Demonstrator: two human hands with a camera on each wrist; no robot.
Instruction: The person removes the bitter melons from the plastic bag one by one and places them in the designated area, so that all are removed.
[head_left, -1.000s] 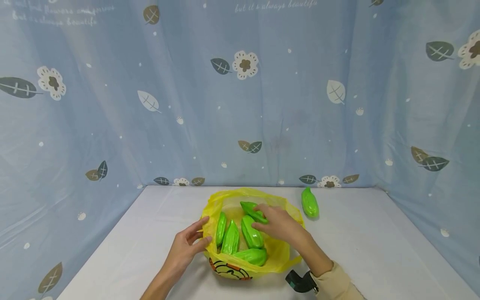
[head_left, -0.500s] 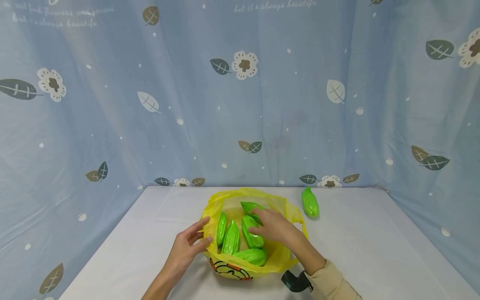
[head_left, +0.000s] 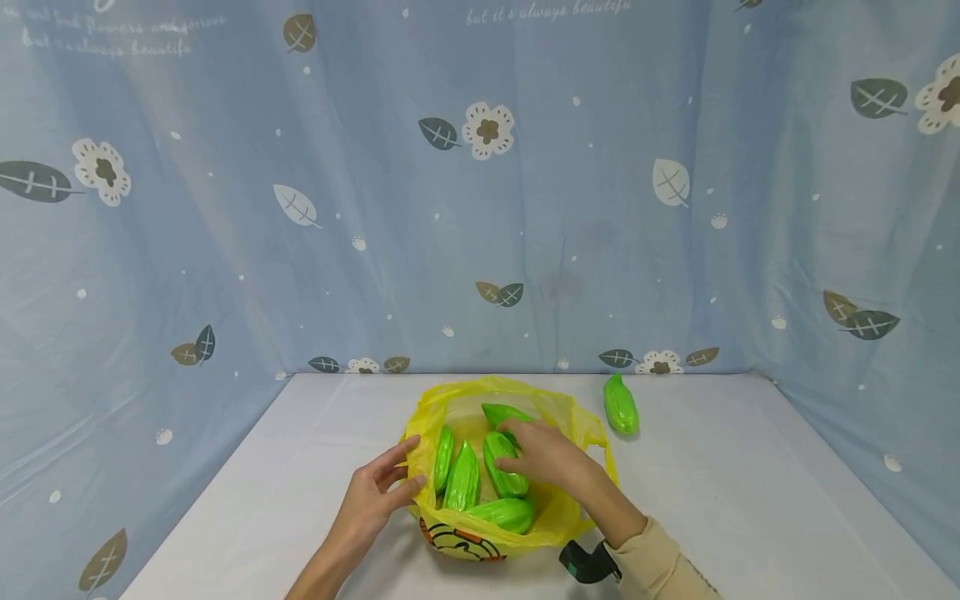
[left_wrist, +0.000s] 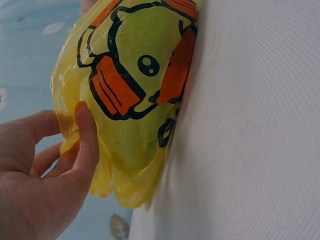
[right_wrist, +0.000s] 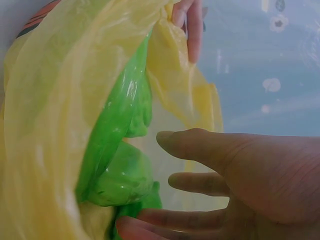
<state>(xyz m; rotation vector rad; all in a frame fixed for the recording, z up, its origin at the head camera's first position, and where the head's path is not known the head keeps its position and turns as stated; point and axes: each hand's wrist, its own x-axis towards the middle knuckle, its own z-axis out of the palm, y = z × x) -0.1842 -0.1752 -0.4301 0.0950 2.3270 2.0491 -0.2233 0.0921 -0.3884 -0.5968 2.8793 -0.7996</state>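
Observation:
A yellow plastic bag [head_left: 551,521] with a printed cartoon duck face [left_wrist: 145,65] sits mouth-up on the white table. Several glossy green gourd-like vegetables, pointed at one end, lie inside; one upright vegetable [head_left: 462,479] is near the middle. My left hand [head_left: 371,492] pinches the bag's left edge between thumb and fingers. Over the bag's right half is my right hand [head_left: 543,454], thumb and fingers spread apart. Its fingers partly cover the far vegetable [head_left: 501,413], and its thumb is above the middle-right vegetable [head_left: 501,471]. In the right wrist view, nothing lies between thumb and fingers.
Another green vegetable [head_left: 621,406] lies on the table [head_left: 750,492] to the right of the bag. A blue patterned curtain [head_left: 562,208] surrounds the table's back and sides. A black device [head_left: 587,563] sits at the right wrist, by a beige sleeve [head_left: 660,558].
My right hand has shifted slightly left, its fingers now farther over the far vegetable. The bag's right side has spread outward a little. The left hand holds its place.

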